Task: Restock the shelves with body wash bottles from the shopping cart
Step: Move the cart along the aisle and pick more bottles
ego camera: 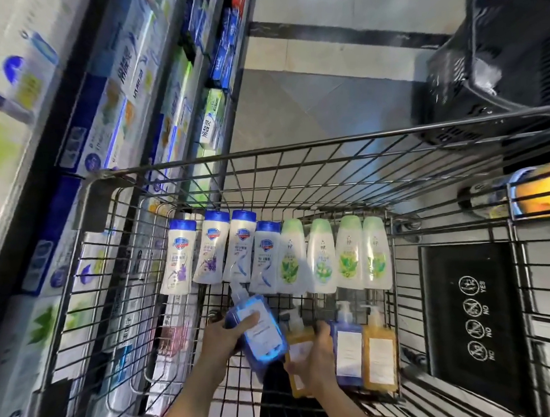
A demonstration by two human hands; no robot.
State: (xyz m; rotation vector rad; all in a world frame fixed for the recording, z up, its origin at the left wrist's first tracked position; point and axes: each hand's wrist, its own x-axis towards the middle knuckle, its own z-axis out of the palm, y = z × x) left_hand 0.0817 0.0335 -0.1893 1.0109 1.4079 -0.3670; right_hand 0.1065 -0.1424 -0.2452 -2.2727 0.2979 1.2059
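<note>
Down inside the grey wire shopping cart (pixel 296 162), the left hand (pixel 224 333) has its grip closed round a blue pump-top body wash bottle with a white label (pixel 257 328), thumb lying across the label; the bottle is tilted, its pump end pointing away from the person. Just right of that grip, the right hand (pixel 316 356) rests on an amber pump bottle (pixel 298 350) lying on the cart floor; whether its fingers curl round the bottle or only touch it cannot be told. Touching the right hand's far side lies a second blue pump bottle (pixel 348 348), and beside that a second amber one (pixel 379 351). Beyond both grips, against the cart's front wall, a row of eight squeeze bottles lies side by side: four white bottles with blue caps (pixel 220 251) above the left grip, four pale bottles with green tops and leaf prints (pixel 333 258) above the right. Left of the left grip, outside the wire, store shelves (pixel 110 121) hold blurred boxed goods. Right of the right grip hangs the cart's black child-seat flap with white pictograms (pixel 474 319).
</note>
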